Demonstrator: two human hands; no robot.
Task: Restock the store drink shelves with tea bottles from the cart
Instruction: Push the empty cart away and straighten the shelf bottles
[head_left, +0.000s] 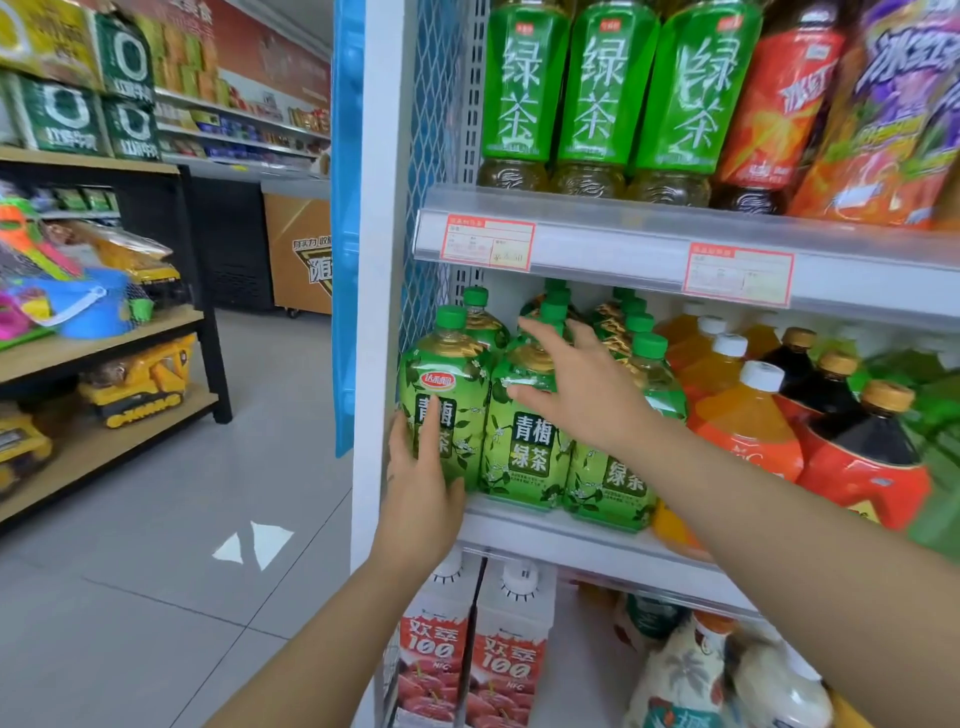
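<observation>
I am at the middle shelf (571, 530), where the plum green tea stands in rows running back toward 12 o'clock.

My left hand (423, 467) grips the front-left tea bottle (444, 395) low down. One digit lies up its label and the others go round its 9 o'clock side. The bottle stands upright at the shelf's front edge, hard against the white upright at its 9 o'clock.

My right hand (587, 384) is open with the fingers spread. The thumb rests on the shoulder of the middle tea bottle (524, 441) and the fingertips reach toward the green caps behind. I cannot tell whether the palm presses on anything.

At 3 o'clock of the middle bottle stands a third tea bottle (613, 483), set a little forward of the other two.

I judge the work on this shelf well along. The front of the tea section is filled three bottles wide and more caps show behind, so I see no gap left here. What seems to remain is squaring the front row and turning the labels outward. The cart is not in view, so I cannot say how many bottles are left on it.

At 3 o'clock of the tea are orange drink bottles (743, 415). The tall green tea bottles (524, 88) are on the shelf at 12 o'clock, and the juice cartons (441, 649) are at 6 o'clock.
</observation>
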